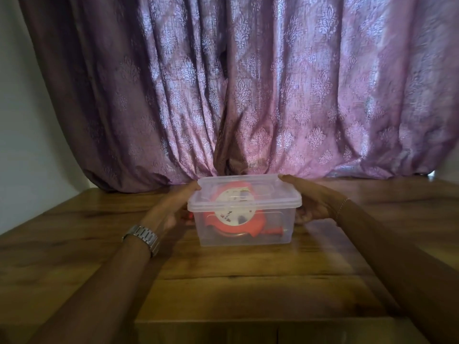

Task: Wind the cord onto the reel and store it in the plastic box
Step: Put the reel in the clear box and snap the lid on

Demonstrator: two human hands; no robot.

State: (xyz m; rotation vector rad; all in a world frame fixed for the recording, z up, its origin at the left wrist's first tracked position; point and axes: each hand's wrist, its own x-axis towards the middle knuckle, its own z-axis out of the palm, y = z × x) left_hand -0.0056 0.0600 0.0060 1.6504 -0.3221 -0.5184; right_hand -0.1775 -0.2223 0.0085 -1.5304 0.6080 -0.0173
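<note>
A clear plastic box (273, 234) stands on the wooden table (223, 281), with its clear lid (280, 194) lying on top. Inside it I see the red cord reel (231, 212) with a round white label, tilted against the box wall; a red handle pokes out low at the right. My left hand (171, 209) lies against the box's left side, fingers reaching along it to the far corner of the lid. My right hand (310, 197) lies against the right side the same way, fingertips at the lid's far right corner. The cord itself is hard to make out.
A purple patterned curtain (248, 95) hangs right behind the box and touches the table's far edge. A white wall (29, 120) stands at the left. A metal watch (144, 238) sits on my left wrist, a thin bracelet (341, 207) on my right.
</note>
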